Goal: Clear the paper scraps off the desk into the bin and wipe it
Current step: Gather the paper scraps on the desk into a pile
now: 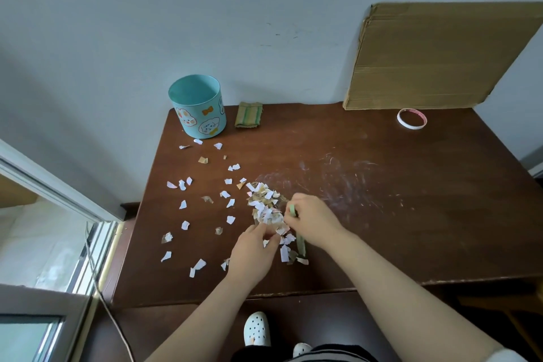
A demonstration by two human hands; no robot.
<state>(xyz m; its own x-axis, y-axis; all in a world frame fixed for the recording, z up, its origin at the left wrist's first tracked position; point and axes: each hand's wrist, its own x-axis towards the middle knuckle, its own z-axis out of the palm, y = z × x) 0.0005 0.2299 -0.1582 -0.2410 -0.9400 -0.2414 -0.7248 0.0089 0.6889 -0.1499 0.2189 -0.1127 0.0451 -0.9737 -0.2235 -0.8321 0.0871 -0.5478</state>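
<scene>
Left hand (255,248) pinching paper scraps (264,204), right hand (314,220) gripping green strip (292,209), bin (197,110) at desk's (382,214) eleven o'clock, cloth (248,114) beside

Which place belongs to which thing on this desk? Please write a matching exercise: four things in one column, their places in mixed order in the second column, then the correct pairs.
Things
1. bin
2. folded cloth
3. tape roll
4. green strip

Places
A. held in the right hand
B. back left corner of the desk
C. back right, in front of the cardboard
D. just right of the bin, at the back edge

Pairs: 1-B, 2-D, 3-C, 4-A
</scene>
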